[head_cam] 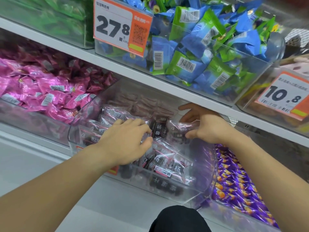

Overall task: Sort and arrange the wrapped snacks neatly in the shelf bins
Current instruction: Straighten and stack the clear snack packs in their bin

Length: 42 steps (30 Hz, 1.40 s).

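A clear plastic bin [199,195] on the lower shelf holds several clear-wrapped dark plum snacks [168,164] with black labels. My left hand [127,144] lies on the packets at the bin's left, its fingers curled over and gripping a clear-wrapped packet [145,129]. To the right, my right hand [204,126] pinches another clear-wrapped packet [178,129] between thumb and fingers, just under the upper shelf's edge. Between the two hands one black-labelled packet [158,130] stands upright.
A bin of pink wrapped snacks [41,94] sits to the left and purple wrapped snacks [237,186] to the right. On the white upper shelf [150,76] stand bins of blue-green packets [200,52] and green packets [55,19], with price tags 27.8 [117,25] and 10.8 [286,94].
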Each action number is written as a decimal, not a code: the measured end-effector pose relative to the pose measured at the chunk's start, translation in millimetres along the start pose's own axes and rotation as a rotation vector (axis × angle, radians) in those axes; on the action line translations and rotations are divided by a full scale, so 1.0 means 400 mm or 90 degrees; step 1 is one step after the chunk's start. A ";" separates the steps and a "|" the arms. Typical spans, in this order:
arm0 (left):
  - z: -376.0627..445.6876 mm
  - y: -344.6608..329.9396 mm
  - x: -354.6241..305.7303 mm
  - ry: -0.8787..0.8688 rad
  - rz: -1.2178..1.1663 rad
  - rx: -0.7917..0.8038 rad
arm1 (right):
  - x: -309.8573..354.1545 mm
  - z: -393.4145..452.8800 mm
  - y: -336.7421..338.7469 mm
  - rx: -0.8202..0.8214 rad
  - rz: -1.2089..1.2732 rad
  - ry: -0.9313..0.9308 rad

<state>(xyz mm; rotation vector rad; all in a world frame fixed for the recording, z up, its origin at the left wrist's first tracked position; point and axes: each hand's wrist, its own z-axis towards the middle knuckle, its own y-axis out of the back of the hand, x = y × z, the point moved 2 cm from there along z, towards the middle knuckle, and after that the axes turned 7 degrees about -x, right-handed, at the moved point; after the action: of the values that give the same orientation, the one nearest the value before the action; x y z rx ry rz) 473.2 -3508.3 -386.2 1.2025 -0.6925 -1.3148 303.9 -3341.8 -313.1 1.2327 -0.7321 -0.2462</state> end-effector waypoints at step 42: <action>0.253 -0.115 -0.128 0.013 -0.177 0.462 | -0.132 0.084 -0.056 -0.093 0.023 -0.194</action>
<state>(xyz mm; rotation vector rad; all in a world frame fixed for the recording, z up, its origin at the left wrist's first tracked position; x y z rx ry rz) 354.4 -3478.4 -386.6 1.9448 -1.0659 -1.3099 247.6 -3346.4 -348.5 1.0537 -0.9804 -0.4569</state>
